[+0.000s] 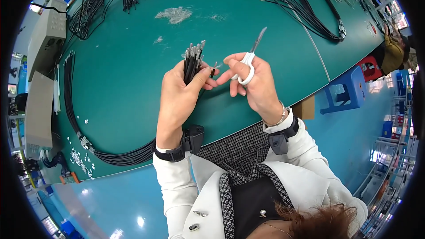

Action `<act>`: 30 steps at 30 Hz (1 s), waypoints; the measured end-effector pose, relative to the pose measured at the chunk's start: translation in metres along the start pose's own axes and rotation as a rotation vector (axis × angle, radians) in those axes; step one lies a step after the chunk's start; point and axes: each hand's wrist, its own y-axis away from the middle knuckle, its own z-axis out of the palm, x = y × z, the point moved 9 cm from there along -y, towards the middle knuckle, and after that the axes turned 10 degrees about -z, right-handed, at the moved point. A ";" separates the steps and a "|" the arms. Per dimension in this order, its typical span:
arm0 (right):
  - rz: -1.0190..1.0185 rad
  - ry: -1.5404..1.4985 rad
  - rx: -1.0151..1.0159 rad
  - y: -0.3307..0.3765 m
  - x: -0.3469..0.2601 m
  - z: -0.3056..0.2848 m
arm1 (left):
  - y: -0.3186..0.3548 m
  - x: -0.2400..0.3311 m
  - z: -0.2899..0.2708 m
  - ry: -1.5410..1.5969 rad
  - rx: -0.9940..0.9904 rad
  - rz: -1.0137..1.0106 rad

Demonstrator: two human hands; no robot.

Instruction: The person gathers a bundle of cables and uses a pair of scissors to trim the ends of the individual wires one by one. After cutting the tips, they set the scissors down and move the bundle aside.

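Observation:
My left hand (pixel 175 95) is closed around a bundle of black cables (pixel 191 65), their silvery ends standing up above the fist. One cable end (pixel 214 70) is parted from the bundle and sticks out at the left thumb and fingertips. In my right hand (pixel 262 86) are scissors with white handles (pixel 250 59), the blades pointing up and away from the cables. The right fingertips are close beside the single cable end; whether they touch it I cannot tell. A curved black cable bundle (pixel 121 158) runs along the table's near-left edge, passing behind my left wrist.
Clear plastic scraps (pixel 174 15) lie on the green table (pixel 270 102), with small white bits (pixel 80 163) near its left corner. More black cables (pixel 310 20) lie far right. A grey metal box (pixel 48 40) stands left. Beyond the right edge are a blue stool (pixel 344 90) and another person (pixel 392 55).

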 end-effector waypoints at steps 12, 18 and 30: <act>0.168 0.127 -0.246 -0.014 0.000 0.011 | 0.000 0.002 0.007 -0.135 -0.007 0.001; 0.257 0.092 -0.301 -0.013 0.009 0.013 | 0.003 0.005 0.005 -0.051 0.003 0.023; 0.234 -0.029 -0.261 -0.009 0.007 0.018 | 0.008 0.010 -0.001 -0.174 0.079 -0.039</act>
